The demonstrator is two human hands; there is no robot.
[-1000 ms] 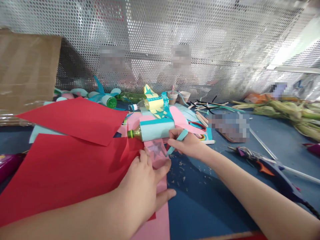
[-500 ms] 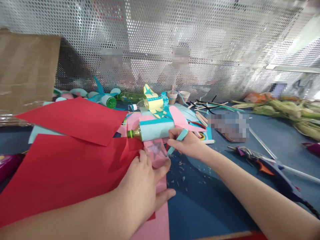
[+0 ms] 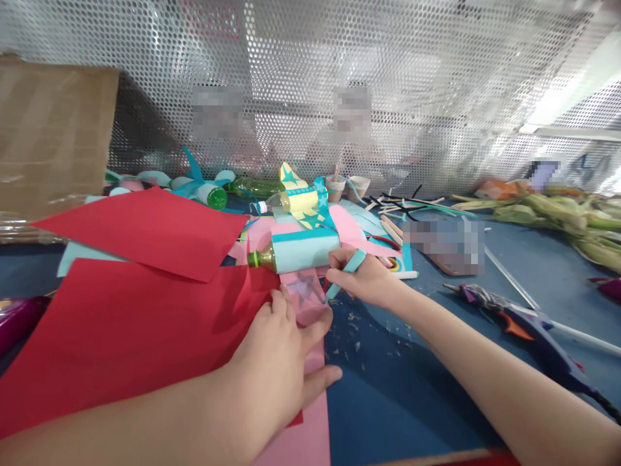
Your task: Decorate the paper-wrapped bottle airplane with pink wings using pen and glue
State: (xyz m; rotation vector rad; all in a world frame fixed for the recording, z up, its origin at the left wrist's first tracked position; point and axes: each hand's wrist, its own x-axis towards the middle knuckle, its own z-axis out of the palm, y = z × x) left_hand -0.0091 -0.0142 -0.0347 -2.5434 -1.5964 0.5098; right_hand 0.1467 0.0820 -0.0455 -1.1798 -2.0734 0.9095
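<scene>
Nearest, we have pink paper (image 3: 303,433) on the desk (image 3: 402,395), red sheet (image 3: 160,330) to its left. Our left hand (image 3: 279,346) lies over both, grip spread flat, fingers at the star stencil (image 3: 301,289), which sits on the pink. Our right hand (image 3: 361,275) has its grip pinching a pale-blue pen (image 3: 355,261), tip down by the stencil's right edge. Glue gun (image 3: 528,330) off right. Just beyond the stencil, wrapped bottle (image 3: 305,249) on its side; farther, cups (image 3: 336,189), then mesh (image 3: 310,52).

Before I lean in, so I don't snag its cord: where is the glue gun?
In the head view, the glue gun lies on the blue table at right, beside the right forearm.
</scene>
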